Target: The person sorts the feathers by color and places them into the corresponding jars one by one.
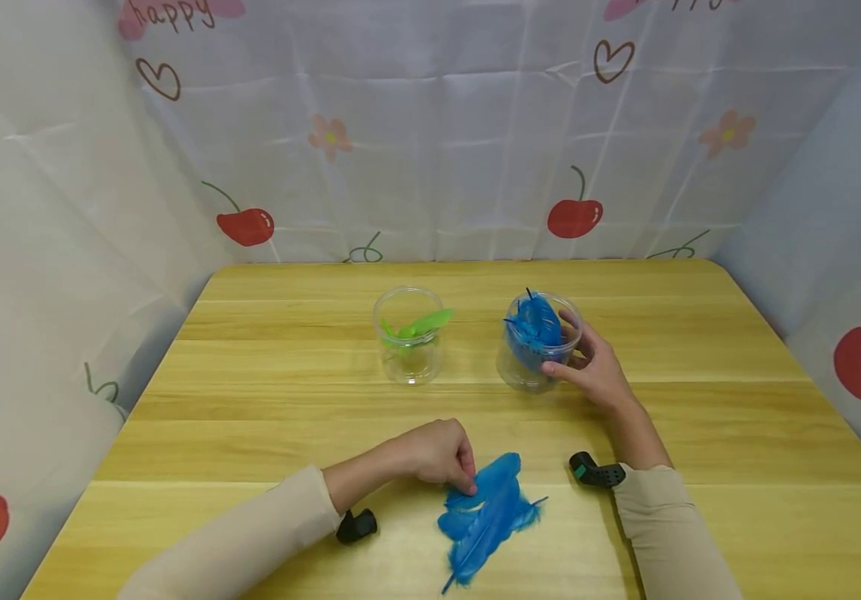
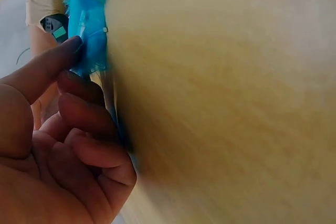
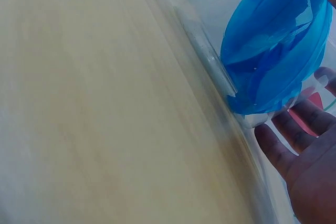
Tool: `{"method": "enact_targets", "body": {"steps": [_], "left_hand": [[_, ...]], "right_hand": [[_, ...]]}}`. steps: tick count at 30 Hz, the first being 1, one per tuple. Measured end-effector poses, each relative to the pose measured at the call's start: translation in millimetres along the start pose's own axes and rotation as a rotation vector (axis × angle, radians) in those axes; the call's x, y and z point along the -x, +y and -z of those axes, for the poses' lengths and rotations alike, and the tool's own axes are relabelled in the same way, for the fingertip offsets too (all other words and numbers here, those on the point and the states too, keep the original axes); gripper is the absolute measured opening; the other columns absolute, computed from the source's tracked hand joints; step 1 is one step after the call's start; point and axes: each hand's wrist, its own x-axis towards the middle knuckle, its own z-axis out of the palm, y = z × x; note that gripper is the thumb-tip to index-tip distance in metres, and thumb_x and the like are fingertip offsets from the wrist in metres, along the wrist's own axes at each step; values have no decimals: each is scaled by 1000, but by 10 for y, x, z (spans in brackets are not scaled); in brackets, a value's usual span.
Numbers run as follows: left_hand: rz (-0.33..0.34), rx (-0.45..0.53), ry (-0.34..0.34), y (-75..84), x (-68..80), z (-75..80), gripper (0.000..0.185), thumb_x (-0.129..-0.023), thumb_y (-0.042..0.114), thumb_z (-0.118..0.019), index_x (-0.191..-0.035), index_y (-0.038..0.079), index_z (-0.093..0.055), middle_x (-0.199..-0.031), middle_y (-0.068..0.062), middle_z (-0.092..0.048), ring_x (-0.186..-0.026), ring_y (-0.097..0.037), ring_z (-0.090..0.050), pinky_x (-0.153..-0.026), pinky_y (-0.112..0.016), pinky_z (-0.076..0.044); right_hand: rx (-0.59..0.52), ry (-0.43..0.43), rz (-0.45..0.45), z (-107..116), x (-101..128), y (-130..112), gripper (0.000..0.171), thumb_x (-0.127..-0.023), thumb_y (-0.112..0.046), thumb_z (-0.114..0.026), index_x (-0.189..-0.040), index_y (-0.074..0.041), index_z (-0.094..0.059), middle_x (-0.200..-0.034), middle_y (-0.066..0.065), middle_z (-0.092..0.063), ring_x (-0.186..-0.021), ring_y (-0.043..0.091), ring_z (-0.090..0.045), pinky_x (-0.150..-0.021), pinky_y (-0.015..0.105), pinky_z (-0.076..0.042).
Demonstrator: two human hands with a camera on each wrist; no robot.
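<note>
1. Nearest the viewer, loose blue feathers lie in a small pile on the wooden counter, close to its front edge and between the two sleeved forearms

2. The left hand rests on the counter at the upper left end of that pile, fingers curled under, fingertips touching the top of the blue feathers; the left wrist view shows the thumb and fingers bent in toward the feather edge, pinching it, though the picture is blurred

3. A small black wrist camera sits under the left sleeve, and a second black camera sits at the right wrist, just right of the pile

4. Farther back, the right hand wraps around a clear plastic jar from its right side, thumb toward the front and fingers curled over the rim and far wall

5. That jar is tilted toward the left and holds more blue feathers, packed against its clear wall; a dark quill pokes above the rim

6. Left of it, well apart, a second clear jar stands upright with green feathers inside, one tip leaning over the rim

7. Behind the counter hangs a white curtain printed with cherries, hearts and flowers
</note>
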Motion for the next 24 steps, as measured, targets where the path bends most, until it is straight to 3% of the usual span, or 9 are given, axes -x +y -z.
{"method": "enact_targets", "body": {"steps": [12,24], "left_hand": [[-75,164,-23,-89,61,89,15,-86,9,-77,-72,9,-72,-59,5,-57,-53,-8,-46,-49,-19,-36],[-123,267,10,-74,123,172,11,-90,11,-74,-79,8,-72,-67,6,-59,-59,-8,-47,-52,-21,-39]], "right_hand": [[0,5,12,1,-3,21,82,-88,-6,-73,-155,-8,-27,-150,24,-40,-135,45,-40,-104,62,-35],[9,5,16,3,-9,30,81,-88,-6,-73,-155,-9,-28,-151,25,-38,-135,47,-38,-104,62,-34]]}}
